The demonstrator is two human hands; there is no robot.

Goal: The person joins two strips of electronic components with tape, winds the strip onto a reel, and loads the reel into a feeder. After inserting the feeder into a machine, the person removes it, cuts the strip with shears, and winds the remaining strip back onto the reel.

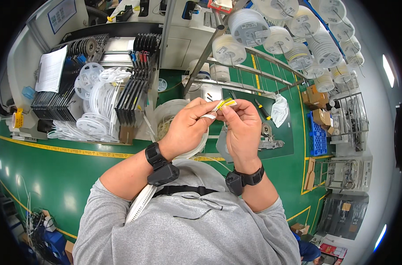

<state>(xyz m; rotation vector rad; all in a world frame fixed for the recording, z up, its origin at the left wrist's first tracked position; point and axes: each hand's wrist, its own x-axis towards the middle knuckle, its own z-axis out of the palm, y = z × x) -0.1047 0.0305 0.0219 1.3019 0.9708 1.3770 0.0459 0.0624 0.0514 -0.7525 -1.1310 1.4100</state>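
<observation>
Both of my hands meet in front of my chest around a narrow white carrier tape [217,106] with a bright yellow splice strip [229,102] on it. My left hand [187,130] pinches the tape between thumb and forefinger, and a white end curls out below the thumb. My right hand [241,126] grips the yellow piece between thumb and fingertips. A white reel [141,203] is tucked between my left forearm and my body. Behind my left hand stands a round white bin [172,107] with loose strips inside, partly hidden.
Black feeders [132,92] and white reels [97,99] crowd a machine at the left. A rack of hanging reels [249,27] fills the upper right. On the dark green tabletop lie a cutter [263,110], a white plastic bag [279,110] and a metal device [271,143]. A blue crate [315,137] stands beyond.
</observation>
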